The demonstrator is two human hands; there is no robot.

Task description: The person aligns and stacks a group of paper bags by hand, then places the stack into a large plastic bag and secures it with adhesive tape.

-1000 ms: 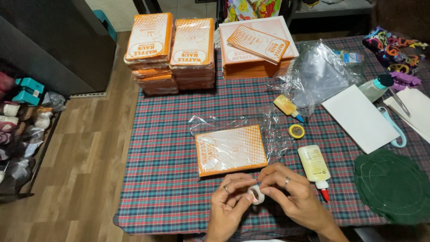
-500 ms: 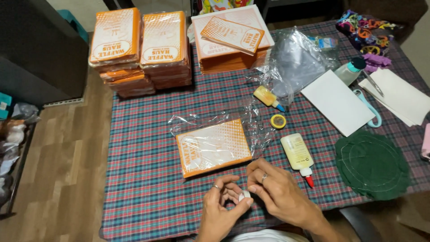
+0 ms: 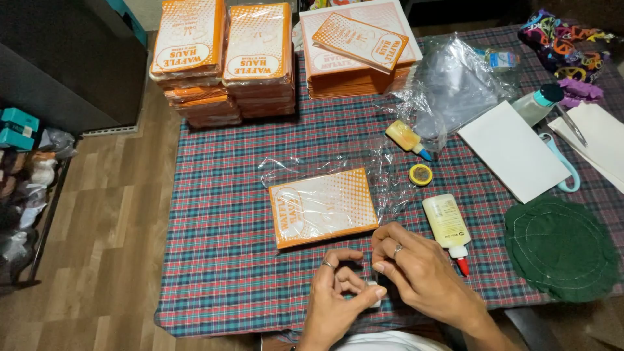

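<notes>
Plaid tablecloth [image 3: 221, 214] carries an orange packet [image 3: 323, 207] and glue bottle [image 3: 447, 223]; left hand [image 3: 336, 300] and right hand [image 3: 416, 272] pinch a small white piece [image 3: 374, 298] together.

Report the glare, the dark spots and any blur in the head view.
Head view: glare streaks on the crumpled clear plastic bag; the top corners and far right edge fall into shadow; the plaid tablecloth is evenly lit and sharp; the left hand and right hand are slightly soft, and the small white item between them is unclear.

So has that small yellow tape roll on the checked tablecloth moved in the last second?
No. The small yellow tape roll lies between the little yellow glue bottle and the larger glue bottle, as before; only the camera shifted.
</notes>
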